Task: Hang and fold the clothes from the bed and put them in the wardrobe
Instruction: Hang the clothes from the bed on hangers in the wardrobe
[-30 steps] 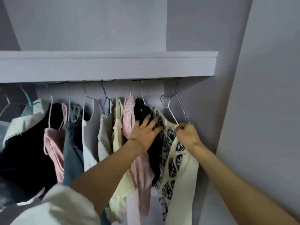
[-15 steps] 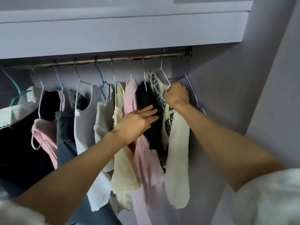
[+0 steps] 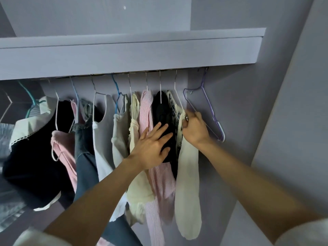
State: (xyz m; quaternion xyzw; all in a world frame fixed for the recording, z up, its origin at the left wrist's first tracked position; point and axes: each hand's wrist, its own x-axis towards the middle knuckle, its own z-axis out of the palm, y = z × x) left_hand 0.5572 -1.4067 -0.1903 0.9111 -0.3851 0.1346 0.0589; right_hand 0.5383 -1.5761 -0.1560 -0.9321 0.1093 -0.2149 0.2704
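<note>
A cream garment with a black-and-white pattern (image 3: 188, 183) hangs on a white wire hanger (image 3: 178, 96) at the right end of the wardrobe row. My right hand (image 3: 194, 128) is shut on its shoulder, at the hanger's right arm. Flat and with fingers spread, my left hand (image 3: 152, 148) presses on the black garment (image 3: 162, 110) and the pink striped shirt (image 3: 160, 183) beside it. Several other clothes hang to the left, among them a cream top (image 3: 136, 174), a white top (image 3: 101, 157), jeans (image 3: 83, 153) and a pink top (image 3: 62, 148). The rail is hidden behind the shelf edge.
An empty purple hanger (image 3: 207, 107) hangs right of my right hand, close to the wardrobe's side wall (image 3: 248, 121). A lilac shelf (image 3: 133, 50) runs above the row. A large black garment with white trim (image 3: 35, 157) fills the left end.
The patterned garment's hanger went up onto the rail; my right hand stays on its shoulder. My left hand slid onto the black garment and spread. The camera tilted down, then back up.
</note>
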